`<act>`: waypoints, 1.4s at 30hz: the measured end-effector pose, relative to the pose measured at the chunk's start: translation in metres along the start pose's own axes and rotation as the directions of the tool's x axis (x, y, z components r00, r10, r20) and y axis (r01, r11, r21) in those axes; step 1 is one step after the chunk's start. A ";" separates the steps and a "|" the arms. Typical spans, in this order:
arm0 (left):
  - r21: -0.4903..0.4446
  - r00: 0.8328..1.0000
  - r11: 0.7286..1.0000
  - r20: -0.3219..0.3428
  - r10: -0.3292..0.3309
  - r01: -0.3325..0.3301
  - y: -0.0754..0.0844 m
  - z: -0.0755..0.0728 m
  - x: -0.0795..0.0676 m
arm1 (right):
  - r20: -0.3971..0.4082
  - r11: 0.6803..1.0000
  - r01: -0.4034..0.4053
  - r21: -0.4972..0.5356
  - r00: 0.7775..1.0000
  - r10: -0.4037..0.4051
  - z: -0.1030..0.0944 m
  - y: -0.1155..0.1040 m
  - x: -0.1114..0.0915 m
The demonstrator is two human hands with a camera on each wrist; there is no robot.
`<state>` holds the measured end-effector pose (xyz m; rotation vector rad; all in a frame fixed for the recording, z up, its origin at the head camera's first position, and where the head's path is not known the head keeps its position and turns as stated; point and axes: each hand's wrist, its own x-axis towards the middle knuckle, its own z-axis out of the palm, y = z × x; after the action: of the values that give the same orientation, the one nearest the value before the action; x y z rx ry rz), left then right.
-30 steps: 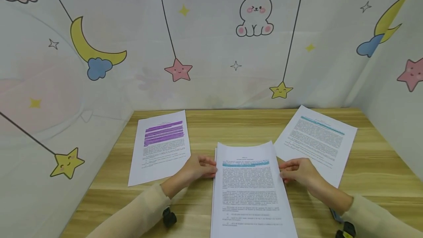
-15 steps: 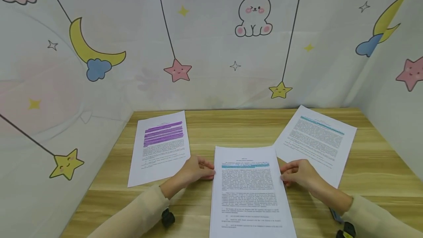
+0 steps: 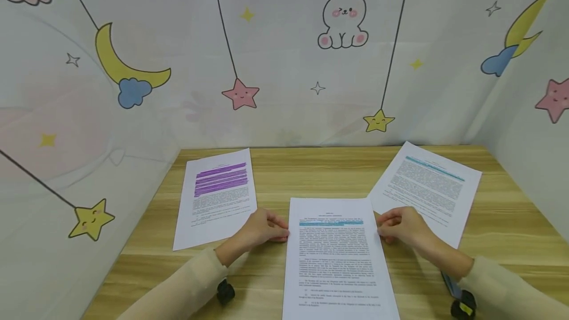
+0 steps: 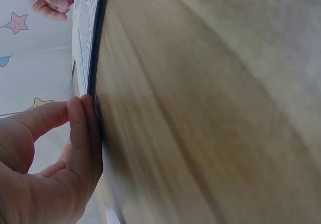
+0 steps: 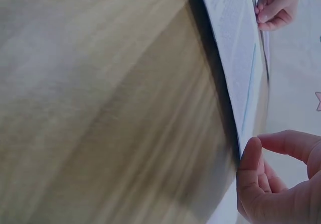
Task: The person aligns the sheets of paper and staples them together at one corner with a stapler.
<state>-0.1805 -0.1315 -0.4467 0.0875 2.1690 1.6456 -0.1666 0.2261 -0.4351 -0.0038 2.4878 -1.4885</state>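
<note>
A stack of printed paper (image 3: 335,270) lies upright before me, with a blue-highlighted passage near its top. At its left edge, my left hand (image 3: 264,231) has bent fingers, thumb and fingertips together right at the paper. My right hand (image 3: 404,228) holds the opposite edge the same way, a little below the top corner. In the left wrist view the left hand (image 4: 55,153) pinches at the stack's thin edge. The right wrist view shows the right hand (image 5: 271,179) with thumb and index tips meeting at the paper's side.
A purple-highlighted sheet (image 3: 218,216) lies at the back left of the wooden table (image 3: 306,172). Another sheet with blue highlighting (image 3: 426,191) sits tilted at the back right, partly behind the right hand. A patterned curtain (image 3: 284,63) stands along the back edge.
The stack's top edge, curved up at the corners a second ago, is now straight and flat. The sheet edge that stuck out at the left is lined up. Both hands stay nearly in place.
</note>
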 end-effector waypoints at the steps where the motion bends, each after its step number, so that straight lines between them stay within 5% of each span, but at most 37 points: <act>1: 0.009 1.000 1.000 0.001 0.003 -0.003 0.000 -0.001 0.001 | -0.006 1.000 0.003 -0.008 1.000 -0.003 0.000 -0.002 0.002; 18: 0.094 0.994 0.995 -0.106 0.032 -0.022 0.006 -0.027 0.004 | 0.036 0.994 0.107 0.009 0.994 -0.107 0.021 -0.055 0.039; 30: 0.079 0.983 0.996 -0.177 0.054 -0.041 0.017 -0.069 -0.006 | 0.095 0.988 0.118 0.101 0.987 -0.127 0.061 -0.084 0.068; 42: 0.101 0.962 0.995 -0.272 0.029 -0.001 0.004 -0.106 -0.007 | 0.140 0.979 0.067 0.192 0.986 -0.095 0.095 -0.113 0.086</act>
<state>-0.2129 -0.2288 -0.4179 -0.1010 2.4613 1.6383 -0.2438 0.0790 -0.3972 -0.1782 2.2487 -1.6835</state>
